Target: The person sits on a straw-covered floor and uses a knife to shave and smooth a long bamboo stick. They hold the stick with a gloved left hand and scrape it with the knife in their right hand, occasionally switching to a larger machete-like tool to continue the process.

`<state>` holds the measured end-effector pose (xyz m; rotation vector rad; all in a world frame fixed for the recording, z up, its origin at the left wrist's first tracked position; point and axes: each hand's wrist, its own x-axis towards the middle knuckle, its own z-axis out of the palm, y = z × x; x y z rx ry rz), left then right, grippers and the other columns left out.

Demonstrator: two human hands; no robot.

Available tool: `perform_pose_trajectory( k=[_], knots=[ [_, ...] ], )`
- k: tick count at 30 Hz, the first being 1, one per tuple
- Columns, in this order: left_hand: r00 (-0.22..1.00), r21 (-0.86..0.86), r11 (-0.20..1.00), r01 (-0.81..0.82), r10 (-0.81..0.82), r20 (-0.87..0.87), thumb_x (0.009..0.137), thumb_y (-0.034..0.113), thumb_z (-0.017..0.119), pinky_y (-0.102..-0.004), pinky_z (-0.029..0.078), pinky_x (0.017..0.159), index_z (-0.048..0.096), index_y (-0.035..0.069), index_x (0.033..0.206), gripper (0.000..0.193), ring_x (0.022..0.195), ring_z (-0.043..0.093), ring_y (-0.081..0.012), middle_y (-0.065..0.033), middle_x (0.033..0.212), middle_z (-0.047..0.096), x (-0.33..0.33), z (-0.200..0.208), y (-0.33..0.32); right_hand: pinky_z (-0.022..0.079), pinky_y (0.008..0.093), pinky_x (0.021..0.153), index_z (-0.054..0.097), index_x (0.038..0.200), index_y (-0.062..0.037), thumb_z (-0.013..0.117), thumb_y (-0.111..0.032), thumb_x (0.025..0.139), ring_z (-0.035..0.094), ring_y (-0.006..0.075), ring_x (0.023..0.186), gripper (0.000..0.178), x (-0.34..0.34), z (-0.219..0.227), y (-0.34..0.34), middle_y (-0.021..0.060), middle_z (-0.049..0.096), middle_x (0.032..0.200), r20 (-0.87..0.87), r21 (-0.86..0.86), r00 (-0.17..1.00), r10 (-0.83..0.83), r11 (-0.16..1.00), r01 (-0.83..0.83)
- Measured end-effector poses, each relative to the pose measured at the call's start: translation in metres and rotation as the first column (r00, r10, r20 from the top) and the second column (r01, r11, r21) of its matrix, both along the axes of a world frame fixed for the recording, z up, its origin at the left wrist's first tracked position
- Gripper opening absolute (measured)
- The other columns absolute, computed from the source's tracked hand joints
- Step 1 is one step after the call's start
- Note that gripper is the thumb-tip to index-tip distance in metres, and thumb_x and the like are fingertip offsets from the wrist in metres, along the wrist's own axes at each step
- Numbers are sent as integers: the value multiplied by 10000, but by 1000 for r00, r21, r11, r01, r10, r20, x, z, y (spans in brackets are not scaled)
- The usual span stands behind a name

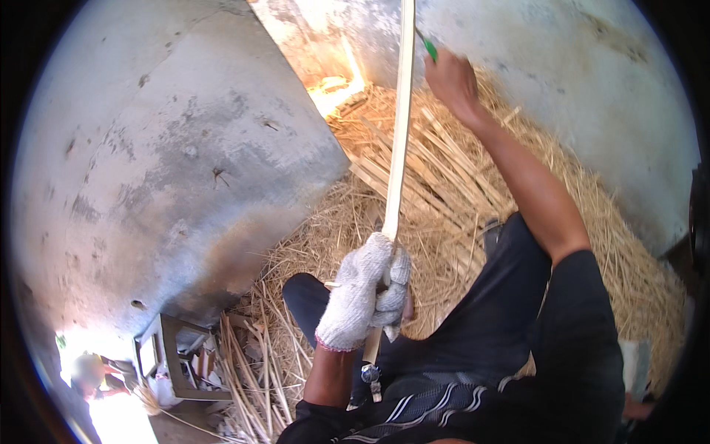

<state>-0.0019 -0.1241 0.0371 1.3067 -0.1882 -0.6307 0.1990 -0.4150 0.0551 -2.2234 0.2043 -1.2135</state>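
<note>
My left hand (362, 292), in a white knitted glove with a red-edged cuff, is closed round a long, pale strip of what looks like bamboo or wood (400, 140). The strip rises nearly upright past the top edge of the view. Its lower end comes out below the glove, over my lap. To the right of the strip's upper part, my bare right hand (452, 83) grips a green-handled tool (430, 49). A thin dark end of this tool reaches toward the strip; whether it touches cannot be seen.
Split pale sticks (436, 166) lie on a heap of straw-like shavings (614, 244) ahead and to the right. A stained grey wall (177, 148) fills the left. At lower left are an open-framed box (177, 355), long sticks (255, 377) and another person (92, 374).
</note>
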Motion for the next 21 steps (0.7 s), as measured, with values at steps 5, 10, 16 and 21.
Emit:
perform_pose_trajectory(
  k=[5,10,16,21],
  knots=[
    [979,-256,949,-183,152,-138,1021,490,407,-248,209,265,494,176,736,433,278,222,-87,41,447,339,28,8,-12,266,308,302,521,676,-106,465,-246,988,333,87,357,346,-33,2,30,-26,395,462,182,-196,890,418,903,-383],
    [984,-374,920,-121,60,-171,1023,508,361,-267,212,254,498,174,758,448,254,236,-115,35,416,314,41,4,1,283,285,290,512,650,-125,539,-183,930,362,77,345,287,-73,-1,80,-29,416,455,97,-535,712,696,639,-552],
    [979,-561,828,3,-115,-166,1030,483,363,-260,227,231,481,153,755,445,236,235,-121,18,411,322,40,7,7,360,329,341,497,647,-93,597,-172,888,485,161,336,272,-92,-8,103,29,452,430,62,-603,759,648,630,-489],
    [973,-556,831,21,-144,-178,1029,482,374,-246,216,225,470,156,739,447,244,249,-109,21,414,320,39,4,8,368,340,352,498,650,-85,611,-165,867,508,184,344,258,-79,-26,106,49,475,441,109,-617,826,553,690,-380]
  ],
)
